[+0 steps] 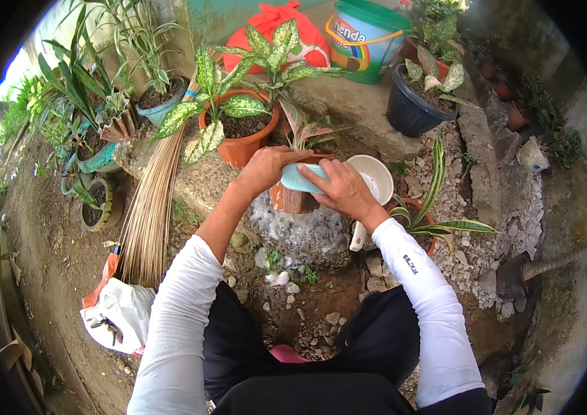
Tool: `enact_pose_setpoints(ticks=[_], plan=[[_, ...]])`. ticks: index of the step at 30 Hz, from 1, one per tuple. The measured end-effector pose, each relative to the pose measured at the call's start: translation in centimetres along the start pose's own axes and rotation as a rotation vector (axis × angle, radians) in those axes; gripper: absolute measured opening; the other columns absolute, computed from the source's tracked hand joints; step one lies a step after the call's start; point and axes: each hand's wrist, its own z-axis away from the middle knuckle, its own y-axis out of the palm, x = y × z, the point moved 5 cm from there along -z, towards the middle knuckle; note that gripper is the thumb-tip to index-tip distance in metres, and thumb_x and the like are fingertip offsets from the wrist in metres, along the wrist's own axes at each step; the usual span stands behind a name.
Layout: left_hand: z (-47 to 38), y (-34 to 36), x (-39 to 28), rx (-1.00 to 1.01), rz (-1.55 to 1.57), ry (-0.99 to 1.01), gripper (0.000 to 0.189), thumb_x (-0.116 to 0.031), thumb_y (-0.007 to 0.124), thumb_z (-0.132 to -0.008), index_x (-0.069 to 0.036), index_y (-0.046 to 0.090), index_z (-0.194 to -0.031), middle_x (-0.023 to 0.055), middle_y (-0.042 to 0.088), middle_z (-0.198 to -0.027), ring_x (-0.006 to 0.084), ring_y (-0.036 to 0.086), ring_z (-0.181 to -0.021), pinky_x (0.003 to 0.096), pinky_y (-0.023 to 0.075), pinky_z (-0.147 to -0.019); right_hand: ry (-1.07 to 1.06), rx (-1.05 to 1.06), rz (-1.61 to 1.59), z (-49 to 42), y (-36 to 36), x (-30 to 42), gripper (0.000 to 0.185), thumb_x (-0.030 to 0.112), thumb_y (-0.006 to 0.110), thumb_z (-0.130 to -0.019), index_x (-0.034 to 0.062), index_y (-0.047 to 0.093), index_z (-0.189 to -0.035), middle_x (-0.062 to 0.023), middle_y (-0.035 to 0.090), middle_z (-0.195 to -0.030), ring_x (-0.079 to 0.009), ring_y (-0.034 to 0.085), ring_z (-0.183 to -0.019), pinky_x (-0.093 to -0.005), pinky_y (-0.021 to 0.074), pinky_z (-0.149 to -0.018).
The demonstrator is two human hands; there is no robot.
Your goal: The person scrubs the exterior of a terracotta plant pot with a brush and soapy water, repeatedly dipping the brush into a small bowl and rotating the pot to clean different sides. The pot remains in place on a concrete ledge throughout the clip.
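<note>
A pale blue oblong object, perhaps a scrub brush or a soap bar (301, 178), is in my right hand (348, 189), against the side of a wet terracotta-coloured pot (293, 201). My left hand (271, 166) rests at that pot's rim, its fingers by the base of a pinkish-leaved plant (306, 124). The pot stands on a rock (298, 233) covered with white suds. Just right of my right hand, a white dipper (387, 179) holds foamy liquid, its handle pointing down. What my left fingers grip is partly hidden.
Behind stand an orange pot (244, 148), a red bag (314, 39), a green-lidded bucket (368, 46) and a black pot (413, 116). A stick broom (156, 202) and white plastic bag (127, 306) lie left. Right are a snake plant (436, 181) and a metal-bladed tool (512, 275).
</note>
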Motion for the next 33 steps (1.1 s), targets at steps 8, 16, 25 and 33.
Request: enact_pose_setpoints(ticks=[8,16,25,33], plan=[[-0.5,0.2,0.0,0.002,-0.061,0.029,0.068,0.004,0.053,-0.08,-0.031,0.062,-0.138,0.0132,0.069,-0.105,0.0374,0.067,-0.093,0.0466,0.0545,-0.079,-0.141,0.232,-0.203,3.5,3.2,3.1,0.086,0.026,0.078,-0.079,0.0217,0.039,-0.155,-0.0105,0.051,-0.097,-0.0278,0.054,-0.087,-0.0415,0.0439,-0.075],[-1.5,0.3,-0.9,0.029,0.005,0.015,0.056,0.0,0.058,-0.081,-0.026,0.068,-0.13,0.0144,0.071,-0.107,0.0357,0.068,-0.097,0.0459,0.0548,-0.084,-0.04,0.077,-0.086,1.1,0.5,-0.8,0.091,0.025,0.081,-0.073,0.0211,0.039,-0.153,-0.0093,0.051,-0.099,-0.0271,0.055,-0.088,-0.041,0.0455,-0.073],[-1.9,0.7,-0.5,0.031,-0.065,0.051,0.053,-0.009,0.063,-0.085,-0.029,0.065,-0.134,0.0124,0.07,-0.099,0.0352,0.069,-0.091,0.0456,0.0553,-0.08,0.036,0.0,-0.025,1.3,-1.3,-2.1,0.089,0.025,0.08,-0.076,0.0194,0.038,-0.154,-0.0111,0.051,-0.099,-0.0277,0.055,-0.087,-0.0407,0.0483,-0.075],[-2.5,0.7,-1.3,0.065,-0.078,0.005,0.061,-0.001,0.058,-0.081,-0.029,0.065,-0.134,0.011,0.072,-0.113,0.0328,0.069,-0.098,0.0446,0.0552,-0.084,-0.098,0.048,-0.09,0.8,4.2,4.4,0.082,0.024,0.079,-0.077,0.0188,0.044,-0.151,-0.0103,0.054,-0.106,-0.0278,0.057,-0.092,-0.0401,0.046,-0.076]])
